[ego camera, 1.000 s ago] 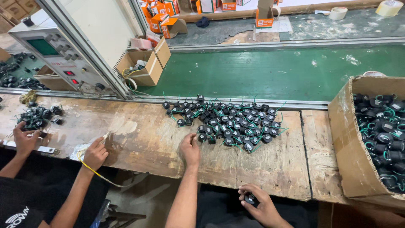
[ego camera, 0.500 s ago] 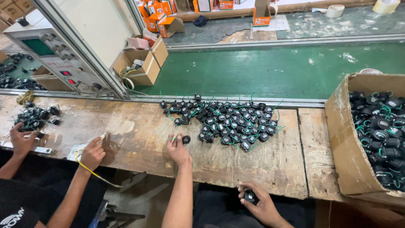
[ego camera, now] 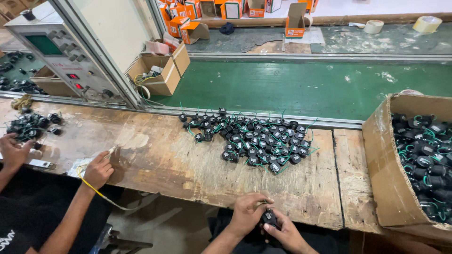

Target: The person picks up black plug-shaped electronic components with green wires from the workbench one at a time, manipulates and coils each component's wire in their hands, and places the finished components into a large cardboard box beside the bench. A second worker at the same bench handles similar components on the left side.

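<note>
A: Where's the part?
B: Small black component [ego camera: 269, 218] sits between both hands at the near edge of the tabletop [ego camera: 188, 164]. Left hand [ego camera: 248, 212] grips it from the left, right hand [ego camera: 282, 231] pinches it from below-right. Hands are together, clamped on it.
A: The rest of the stock?
B: Pile of black parts with green wires [ego camera: 249, 138] lies well ahead of the hands. Cardboard box [ego camera: 391, 178] of the same parts is off to their right. A co-worker's hand [ego camera: 98, 170] is far left.
</note>
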A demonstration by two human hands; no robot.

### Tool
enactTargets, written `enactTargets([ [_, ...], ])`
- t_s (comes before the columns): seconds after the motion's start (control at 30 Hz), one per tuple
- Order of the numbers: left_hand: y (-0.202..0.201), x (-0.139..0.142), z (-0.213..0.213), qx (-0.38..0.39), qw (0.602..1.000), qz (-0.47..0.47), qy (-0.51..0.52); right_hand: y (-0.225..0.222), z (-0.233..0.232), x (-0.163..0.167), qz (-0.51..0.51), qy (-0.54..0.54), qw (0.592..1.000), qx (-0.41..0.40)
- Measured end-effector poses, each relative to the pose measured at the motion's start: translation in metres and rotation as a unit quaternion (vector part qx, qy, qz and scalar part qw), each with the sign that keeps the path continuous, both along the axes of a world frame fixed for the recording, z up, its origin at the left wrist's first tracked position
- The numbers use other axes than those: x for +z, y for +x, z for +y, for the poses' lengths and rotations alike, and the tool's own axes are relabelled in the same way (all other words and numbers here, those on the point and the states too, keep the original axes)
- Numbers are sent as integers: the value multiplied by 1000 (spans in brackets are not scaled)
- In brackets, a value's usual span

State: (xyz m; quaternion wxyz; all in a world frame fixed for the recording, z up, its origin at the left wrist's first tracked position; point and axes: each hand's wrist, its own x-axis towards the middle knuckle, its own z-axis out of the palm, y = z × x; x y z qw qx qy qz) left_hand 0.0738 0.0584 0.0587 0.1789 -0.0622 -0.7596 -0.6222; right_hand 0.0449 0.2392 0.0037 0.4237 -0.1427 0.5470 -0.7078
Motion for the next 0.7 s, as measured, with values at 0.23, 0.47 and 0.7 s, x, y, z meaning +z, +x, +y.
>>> enactTargets([
  [0.23,25,-20,-32,-148,976,150,-59,22,-14,-18,173,67,979,-88],
  [0.47,57,-53,-25,-43,978,-135,154,35,-39,-13,253,119,954,-105],
  [0.7,79,-42,-34,-9,986,128,-102,48,-43,-35,256,75,957,-111],
])
